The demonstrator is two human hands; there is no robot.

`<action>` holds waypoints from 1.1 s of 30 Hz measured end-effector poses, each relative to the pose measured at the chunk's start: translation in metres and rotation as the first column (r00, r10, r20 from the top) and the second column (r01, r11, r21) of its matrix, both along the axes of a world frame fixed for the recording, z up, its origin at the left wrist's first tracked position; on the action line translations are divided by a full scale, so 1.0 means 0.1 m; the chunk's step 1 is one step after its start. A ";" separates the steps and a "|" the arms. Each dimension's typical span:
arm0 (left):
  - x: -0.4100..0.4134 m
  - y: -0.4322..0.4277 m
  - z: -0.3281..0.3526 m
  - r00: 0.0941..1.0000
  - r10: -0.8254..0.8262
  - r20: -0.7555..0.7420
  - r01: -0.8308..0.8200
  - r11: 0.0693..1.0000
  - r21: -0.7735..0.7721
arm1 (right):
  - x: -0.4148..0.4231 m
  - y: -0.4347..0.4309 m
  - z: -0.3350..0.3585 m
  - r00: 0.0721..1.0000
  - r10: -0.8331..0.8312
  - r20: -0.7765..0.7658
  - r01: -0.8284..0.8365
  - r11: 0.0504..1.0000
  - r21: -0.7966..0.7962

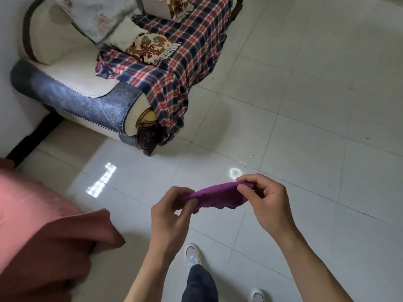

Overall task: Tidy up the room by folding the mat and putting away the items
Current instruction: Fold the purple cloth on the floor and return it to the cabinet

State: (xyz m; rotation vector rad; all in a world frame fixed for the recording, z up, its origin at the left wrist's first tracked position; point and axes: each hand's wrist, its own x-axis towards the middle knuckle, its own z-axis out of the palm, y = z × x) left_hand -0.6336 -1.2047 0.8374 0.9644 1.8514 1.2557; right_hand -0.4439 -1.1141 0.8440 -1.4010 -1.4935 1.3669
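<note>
Low in the centre of the frame, above the floor (305, 105), a small purple cloth (218, 196) is held stretched between the left hand (170, 212) and the right hand (266, 203), the fingers (253, 179) of each pinching one end. It looks light, soft and limp, sagging and bunching along its lower edge, so it should fold easily but keep no shape; the ends or corners are the places to hold. No container shows plainly: a white box-like thing (154, 7) sits on the sofa (65, 79) at the upper left, its contents unclear.

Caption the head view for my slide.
Left hand and right hand pinch a purple cloth above tiled floor by a sofa.
</note>
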 end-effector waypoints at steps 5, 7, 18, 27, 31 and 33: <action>-0.24 -0.10 -0.34 0.998 0.063 -0.012 -0.063 0.998 0.031 | -0.32 -0.05 -0.29 0.999 0.028 -0.022 -0.028 1.000 0.006; -0.28 -0.17 -0.54 0.997 0.073 -0.031 -0.073 0.997 0.029 | -0.38 -0.11 -0.48 0.999 0.035 -0.032 -0.035 0.999 0.002; -0.14 -0.62 -3.14 0.983 0.178 -0.051 -0.172 0.979 0.106 | -0.35 -0.60 -3.02 0.994 0.093 -0.056 -0.093 0.996 0.017; -0.27 -0.86 -5.66 0.988 0.108 -0.114 -0.097 0.991 0.097 | -0.32 -0.67 -5.65 0.980 0.198 0.035 -0.201 0.976 0.086; -0.26 -0.91 -6.44 0.993 0.074 -0.096 -0.060 0.988 0.145 | -0.28 -0.64 -6.40 0.972 0.230 0.050 -0.234 0.966 0.114; -0.24 -0.94 -6.69 0.997 0.053 -0.063 -0.042 0.985 0.168 | -0.24 -0.64 -6.64 0.974 0.223 0.036 -0.225 0.967 0.121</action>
